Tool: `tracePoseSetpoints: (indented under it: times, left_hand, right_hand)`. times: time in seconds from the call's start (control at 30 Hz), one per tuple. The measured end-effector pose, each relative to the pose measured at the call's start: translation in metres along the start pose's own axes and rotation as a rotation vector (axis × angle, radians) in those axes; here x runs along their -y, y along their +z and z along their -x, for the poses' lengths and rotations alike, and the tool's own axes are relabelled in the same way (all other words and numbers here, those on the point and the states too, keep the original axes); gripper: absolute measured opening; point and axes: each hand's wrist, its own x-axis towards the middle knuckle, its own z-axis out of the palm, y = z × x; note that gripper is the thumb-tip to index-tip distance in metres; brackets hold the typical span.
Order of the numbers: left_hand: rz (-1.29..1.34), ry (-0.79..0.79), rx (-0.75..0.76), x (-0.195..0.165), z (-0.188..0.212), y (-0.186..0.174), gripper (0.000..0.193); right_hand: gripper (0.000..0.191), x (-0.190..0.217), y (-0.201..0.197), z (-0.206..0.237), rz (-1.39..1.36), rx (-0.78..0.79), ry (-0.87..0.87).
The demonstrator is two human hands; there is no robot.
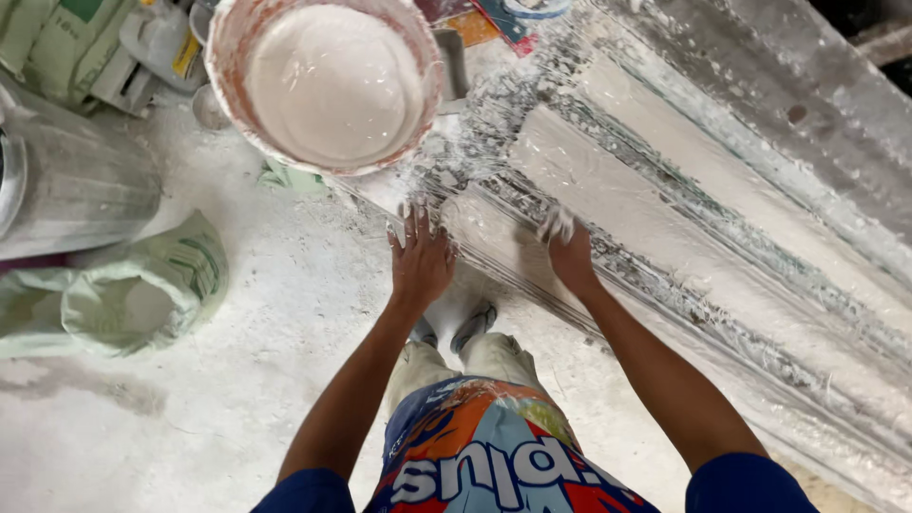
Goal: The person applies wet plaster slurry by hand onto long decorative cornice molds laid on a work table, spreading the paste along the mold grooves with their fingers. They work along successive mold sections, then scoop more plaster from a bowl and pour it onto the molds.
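Plainly stood close against a long plaster moulding [684, 228], laid slantwise from near the feet towards the upper right, ridged, wet and matted with pale fibres. Pressed the left hand [421, 261] flat on its near edge, fingers spread wide and holding nothing, probably to bear down evenly over a broad patch of the soft surface. Set the right hand [571, 255] a little further along the same edge, fingertips smeared white and blurred; impossible to tell whether curled round a lump of wet stuff or simply bent against the surface. Kept both arms straight and well apart, likely for steady weight from above. Had a bucket [228, 66] of smooth white plaster [332, 81] perched just beyond the left hand, at the end of the moulding, seemingly there for an easy reach without stepping away. Stood with dusty shoes [472, 326] tucked right beside the moulding, on a floor [266, 380] caked in white powder. Left a rolled-down green sack [142, 294] open on the floor to the left, well apart from the hands, with a grey metal drum [66, 185] lying beyond it and more sacks [57, 43] piled in the far corner.
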Motion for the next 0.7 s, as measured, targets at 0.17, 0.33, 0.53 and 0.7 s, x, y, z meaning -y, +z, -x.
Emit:
tracePoseSetpoints:
  times: [0.17,0.33,0.53,0.7]
  left_hand:
    - [-0.043,0.14,0.03,-0.011,-0.015,-0.002,0.039]
    - [0.035,0.19,-0.137,-0.035,-0.045,-0.015,0.048]
    - [0.123,0.206,0.166,-0.076,-0.117,-0.003,0.033]
    - [0.036,0.548,0.263,-0.102,-0.093,0.029,0.027]
  right_hand:
    - [0.019,0.028,-0.017,-0.058,-0.777,-0.194,0.14]
    - [0.027,0.062,-0.044,-0.121,-1.072,-0.068,0.062]
    - [0.031,0.07,-0.055,-0.17,-1.149,-0.114,0.11]
    - [0.038,0.047,-0.06,-0.178,-1.136,-0.129,0.313]
